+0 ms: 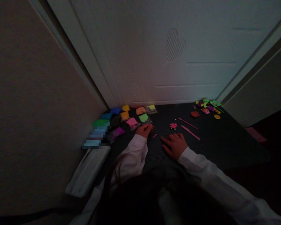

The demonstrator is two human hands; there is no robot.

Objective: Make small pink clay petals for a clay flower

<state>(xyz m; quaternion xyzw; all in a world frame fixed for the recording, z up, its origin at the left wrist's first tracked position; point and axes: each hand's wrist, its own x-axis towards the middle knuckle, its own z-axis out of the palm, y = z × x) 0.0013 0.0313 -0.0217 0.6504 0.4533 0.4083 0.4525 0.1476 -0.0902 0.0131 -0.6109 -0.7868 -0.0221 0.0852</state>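
My left hand (144,130) rests at the near edge of the clay packets, its fingers curled together; whether anything is inside them is hidden. My right hand (175,145) lies on the dark table (215,147) with its fingers apart, holding nothing. Between the two hands is a thin pink strip (154,136), apparently clay. Beyond my right hand sits a small pink clay cluster (173,126) with green bits at its edge. Two pink modelling tools lie to its right: a slim stick (188,123) and a flat, pointed knife-like tool (190,132).
Packets of coloured clay, such as a pink packet (133,123) and a green packet (144,118), spread over the left side. A white case (89,172) lies at the near left. Colourful clay pieces (208,106) and a red lump (195,114) sit far right, before a white panel (140,56).
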